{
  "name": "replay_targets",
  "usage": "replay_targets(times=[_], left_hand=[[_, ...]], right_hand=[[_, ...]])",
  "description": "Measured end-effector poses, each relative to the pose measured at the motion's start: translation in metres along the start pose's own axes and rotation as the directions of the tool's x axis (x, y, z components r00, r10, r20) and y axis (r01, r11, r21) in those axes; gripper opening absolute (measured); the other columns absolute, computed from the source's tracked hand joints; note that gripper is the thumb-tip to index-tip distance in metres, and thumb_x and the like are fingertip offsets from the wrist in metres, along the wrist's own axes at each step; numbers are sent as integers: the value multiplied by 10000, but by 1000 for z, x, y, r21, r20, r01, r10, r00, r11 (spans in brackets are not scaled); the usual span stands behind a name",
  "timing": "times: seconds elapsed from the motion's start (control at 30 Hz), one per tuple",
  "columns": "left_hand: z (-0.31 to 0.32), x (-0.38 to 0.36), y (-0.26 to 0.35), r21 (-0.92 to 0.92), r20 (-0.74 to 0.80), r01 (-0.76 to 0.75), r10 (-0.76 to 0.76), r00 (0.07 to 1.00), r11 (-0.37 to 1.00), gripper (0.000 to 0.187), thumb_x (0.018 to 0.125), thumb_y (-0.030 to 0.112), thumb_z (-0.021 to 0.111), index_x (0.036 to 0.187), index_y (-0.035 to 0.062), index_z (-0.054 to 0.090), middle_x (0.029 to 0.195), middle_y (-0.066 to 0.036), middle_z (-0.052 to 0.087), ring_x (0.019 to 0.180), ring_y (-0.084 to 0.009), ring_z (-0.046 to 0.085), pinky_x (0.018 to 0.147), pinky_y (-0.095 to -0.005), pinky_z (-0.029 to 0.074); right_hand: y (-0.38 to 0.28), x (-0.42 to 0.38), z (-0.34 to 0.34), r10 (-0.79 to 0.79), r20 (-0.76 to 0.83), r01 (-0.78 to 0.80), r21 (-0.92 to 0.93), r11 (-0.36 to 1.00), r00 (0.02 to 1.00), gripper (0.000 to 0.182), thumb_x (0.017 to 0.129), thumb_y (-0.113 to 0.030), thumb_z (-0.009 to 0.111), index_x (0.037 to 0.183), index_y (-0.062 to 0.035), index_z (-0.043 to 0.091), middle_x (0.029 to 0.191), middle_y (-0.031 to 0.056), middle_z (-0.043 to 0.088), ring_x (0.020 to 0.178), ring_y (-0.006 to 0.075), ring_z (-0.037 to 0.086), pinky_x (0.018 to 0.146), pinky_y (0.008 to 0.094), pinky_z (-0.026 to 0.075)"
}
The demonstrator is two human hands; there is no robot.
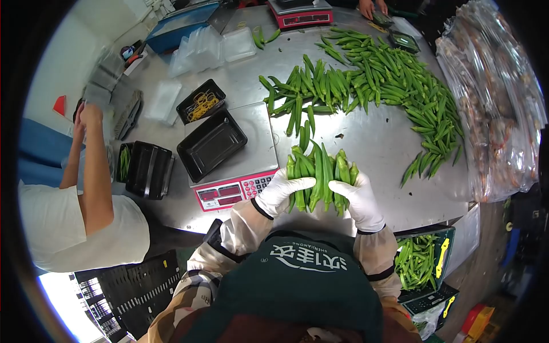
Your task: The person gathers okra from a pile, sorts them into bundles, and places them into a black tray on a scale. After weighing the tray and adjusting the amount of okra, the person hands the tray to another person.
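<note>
Between my two gloved hands is a bunch of green okra pods, standing side by side with tips toward me. My left hand grips the bunch from the left, thumb across the front. From the right, my right hand closes on the same okra, its thumb also over the pods. To the left, an empty black tray rests tilted on the platform of a red-and-white weighing scale. Beyond my hands lies a large spread of loose okra on the metal table.
A black tray of yellow rubber bands sits behind the scale. Clear plastic containers are stacked farther back. Stacked black trays stand near a co-worker at left. Plastic-wrapped packs line the right edge; a crate of okra sits below.
</note>
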State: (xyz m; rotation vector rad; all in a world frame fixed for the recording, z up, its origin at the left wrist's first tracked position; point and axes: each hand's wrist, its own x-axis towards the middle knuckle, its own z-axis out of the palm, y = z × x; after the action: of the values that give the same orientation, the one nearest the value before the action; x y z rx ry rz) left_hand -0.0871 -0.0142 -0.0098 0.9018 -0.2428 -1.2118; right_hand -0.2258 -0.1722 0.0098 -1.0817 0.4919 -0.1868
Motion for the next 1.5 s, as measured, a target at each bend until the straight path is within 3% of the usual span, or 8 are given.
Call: replay_targets(times=[0.27, 0.33, 0.37, 0.43, 0.53, 0.8, 1.3, 1.5], left_hand=[[43, 40, -32, 85, 124, -207, 196, 973, 975, 318, 843, 21, 727, 1152, -10, 657, 1077, -102, 695, 1001, -170, 655, 861, -303, 530], [99, 65, -52, 649, 278, -18, -215, 936, 761, 507, 780, 134, 806, 1227, -6, 613, 1126, -138, 685, 1004, -174, 669, 853, -330, 543], [136, 67, -83, 659, 376, -301, 44, 925, 689, 575, 738, 190, 833, 1231, -5, 611, 1094, -141, 696, 961, -175, 680, 828, -336, 547], [198, 58, -127, 619, 458, -535, 289, 841, 576, 639, 652, 297, 877, 1172, 0, 653, 919, -98, 727, 802, -173, 686, 756, -338, 546], [217, 53, -105, 575, 462, -68, -255, 849, 816, 508, 681, 273, 866, 1079, 13, 687, 803, -54, 712, 752, -147, 660, 722, -305, 529], [174, 41, -112, 371, 347, 512, -627, 698, 775, 470, 685, 270, 866, 1039, 24, 680, 830, -52, 699, 760, -142, 645, 717, -297, 520], [226, 49, -136, 408, 255, 170, -290, 922, 897, 531, 663, 283, 871, 1081, 33, 658, 922, -71, 698, 839, -175, 643, 791, -325, 518], [278, 62, -205, 636, 363, 4, -304, 881, 772, 602, 638, 301, 877, 1126, 42, 637, 1007, -92, 695, 917, -205, 644, 853, -351, 512]], right_hand=[[-10, -30, -15, -211, -319, 164, -168, 972, 924, 516, 823, 58, 689, 1311, 52, 520, 1156, 90, 647, 987, 166, 642, 871, 265, 523], [-44, -93, -58, -160, -470, 75, -193, 978, 868, 585, 766, 34, 719, 1313, 55, 512, 1188, 122, 630, 1004, 188, 646, 887, 294, 521], [-52, -132, -96, -251, -442, 142, -266, 953, 861, 685, 764, 68, 718, 1388, 64, 434, 1200, 113, 619, 943, 161, 645, 761, 254, 541], [-69, -223, -135, -321, -715, -54, -448, 893, 621, 545, 777, 98, 657, 1305, 64, 523, 1129, 105, 669, 914, 162, 652, 780, 255, 533], [-63, -314, -169, -566, -807, -550, -554, 624, 170, 523, 780, 98, 681, 1280, 14, 553, 1145, 93, 667, 1000, 175, 631, 842, 286, 523], [-21, -223, -78, -448, -716, 75, -488, 870, 536, 596, 802, -28, 762, 1335, 2, 498, 1317, 103, 572, 1157, 192, 584, 997, 331, 478], [39, -304, -120, -453, -799, -581, -600, 550, 397, 579, 733, -54, 721, 1289, -91, 565, 1157, 135, 675, 1007, 296, 679, 856, 334, 539], [59, -449, -168, -102, -995, 355, -100, 930, -12, 538, 918, -139, 628, 1415, -50, 442, 1191, 29, 603, 918, 110, 579, 732, 233, 500]])
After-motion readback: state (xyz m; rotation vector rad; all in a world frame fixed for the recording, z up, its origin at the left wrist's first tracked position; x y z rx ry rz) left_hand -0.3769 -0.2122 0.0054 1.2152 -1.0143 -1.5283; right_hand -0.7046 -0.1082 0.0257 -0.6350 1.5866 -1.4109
